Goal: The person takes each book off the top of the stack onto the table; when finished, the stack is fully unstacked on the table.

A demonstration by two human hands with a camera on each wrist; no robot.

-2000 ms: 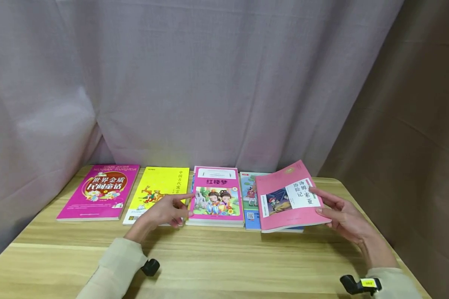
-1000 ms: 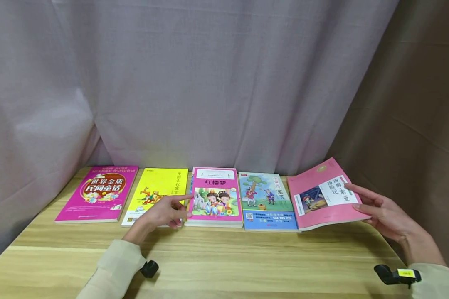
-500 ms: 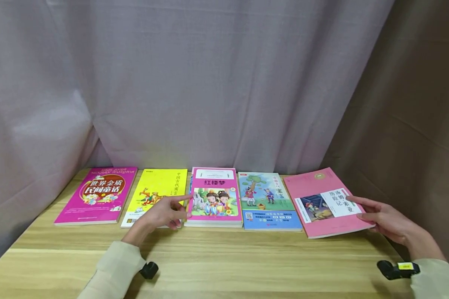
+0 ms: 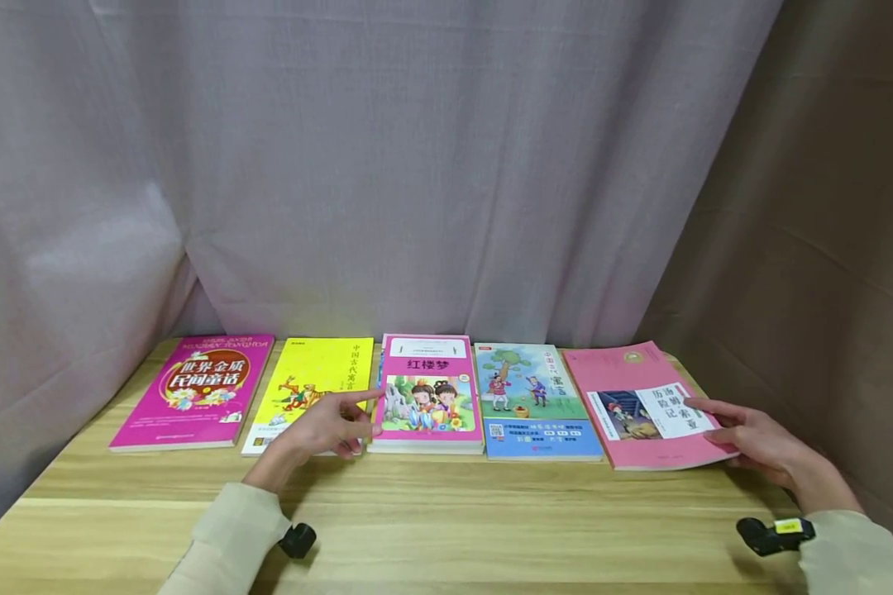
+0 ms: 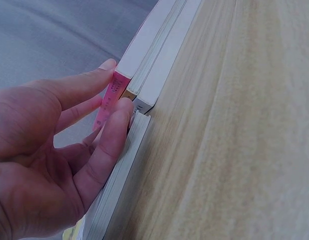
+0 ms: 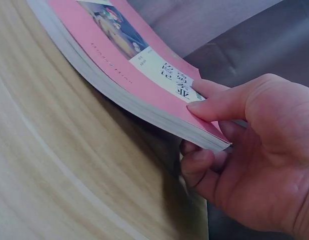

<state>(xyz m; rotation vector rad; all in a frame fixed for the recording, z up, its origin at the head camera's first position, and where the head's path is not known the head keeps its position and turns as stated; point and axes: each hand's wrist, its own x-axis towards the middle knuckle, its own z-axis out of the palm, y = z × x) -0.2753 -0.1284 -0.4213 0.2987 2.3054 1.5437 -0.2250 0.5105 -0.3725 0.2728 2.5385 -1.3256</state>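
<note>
My right hand (image 4: 766, 446) pinches the right edge of a salmon-pink paperback book (image 4: 666, 454). In the right wrist view the thumb lies on its cover and curled fingers sit beneath the edge, which bends up off the wood. My left hand (image 4: 323, 430) touches the left side of the magenta book (image 4: 427, 435) in the middle. The left wrist view shows that magenta book's spine (image 5: 109, 100) on top of a stack, with my index finger and thumb against the stack's side. Part of the yellow book (image 4: 327, 355) is hidden behind the left hand.
A purple-pink book (image 4: 171, 417) lies at the far left of the row. Between the magenta and salmon-pink books is a blue-green book (image 4: 539, 446). All lie on a wooden table (image 4: 446, 521), before a grey curtain (image 4: 417, 165).
My right hand has carried the salmon-pink book rightward from over the blue-green book and lowered it onto the table's right side. The left hand has stayed at the magenta book.
</note>
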